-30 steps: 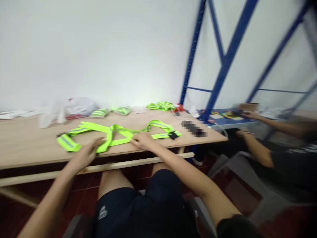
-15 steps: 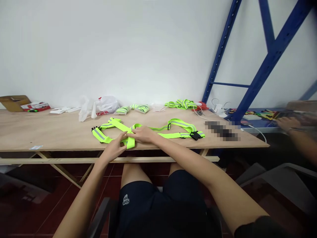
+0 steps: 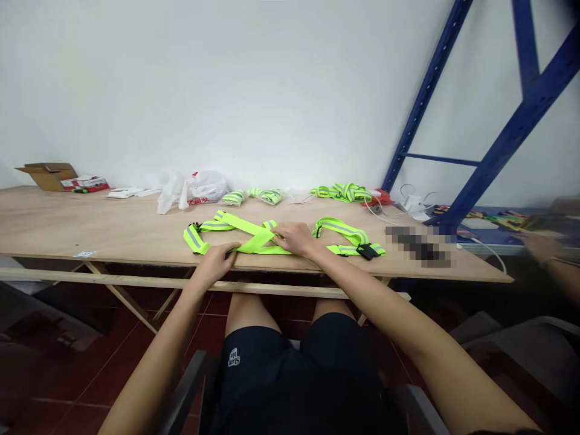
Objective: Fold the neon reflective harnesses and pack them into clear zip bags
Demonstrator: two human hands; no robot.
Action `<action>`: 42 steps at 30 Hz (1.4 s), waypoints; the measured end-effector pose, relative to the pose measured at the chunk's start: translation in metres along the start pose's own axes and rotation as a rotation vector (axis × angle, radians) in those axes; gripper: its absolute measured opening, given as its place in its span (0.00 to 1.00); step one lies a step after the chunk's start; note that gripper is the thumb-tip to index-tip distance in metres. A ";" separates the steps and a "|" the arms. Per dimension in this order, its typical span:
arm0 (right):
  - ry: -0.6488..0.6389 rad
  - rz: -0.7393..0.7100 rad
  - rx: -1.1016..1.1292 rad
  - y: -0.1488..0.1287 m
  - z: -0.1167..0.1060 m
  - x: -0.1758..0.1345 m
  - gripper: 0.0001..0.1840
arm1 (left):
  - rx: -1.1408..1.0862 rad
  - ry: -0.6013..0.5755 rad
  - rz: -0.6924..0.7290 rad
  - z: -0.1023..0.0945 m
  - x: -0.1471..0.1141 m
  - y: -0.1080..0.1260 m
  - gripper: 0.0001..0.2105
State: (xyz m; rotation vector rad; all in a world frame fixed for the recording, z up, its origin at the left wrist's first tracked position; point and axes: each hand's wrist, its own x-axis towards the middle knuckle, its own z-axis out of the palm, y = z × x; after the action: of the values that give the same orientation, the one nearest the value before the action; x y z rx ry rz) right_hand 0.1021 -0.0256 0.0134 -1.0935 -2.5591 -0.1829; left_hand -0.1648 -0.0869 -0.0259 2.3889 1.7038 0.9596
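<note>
Across the plywood tabletop (image 3: 140,225), seen over my feed with twelve o'clock straight ahead of the wearer, a blue steel rack (image 3: 502,130) rose at two. The neon-yellow reflective harness (image 3: 254,225) lay near the table's front edge at twelve, its long axis running roughly nine to three, and two of its straps crossed between the person's hands. From the left hand's (image 3: 215,263) fingertips that crossing lay toward two o'clock; from the right hand's (image 3: 294,237), toward eight, and I judged the right to be slightly nearer. The right fingers looked clamped on a strap just beside the crossing. The left fingertips touched the strap at the front edge, but I could not tell whether they gripped it. At three along the harness sat a black side-release buckle (image 3: 368,252). For writing, a white plastic bag (image 3: 208,186) at eleven carried red characters I could only partly make out. The dark shorts (image 3: 258,344) bore an upside-down "Slamble" logo (image 3: 233,357). A small table-edge sticker (image 3: 85,254), toward ten, was illegible.
</note>
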 end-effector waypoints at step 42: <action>-0.021 0.470 1.808 0.047 -0.041 0.038 0.20 | -0.192 -0.131 -0.136 -0.020 0.013 0.034 0.31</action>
State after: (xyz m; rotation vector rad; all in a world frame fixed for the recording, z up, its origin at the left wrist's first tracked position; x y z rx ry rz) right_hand 0.1224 0.0228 0.0643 -0.6959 -1.2867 1.7718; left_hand -0.1443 -0.0944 0.0090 2.1364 1.6234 0.8821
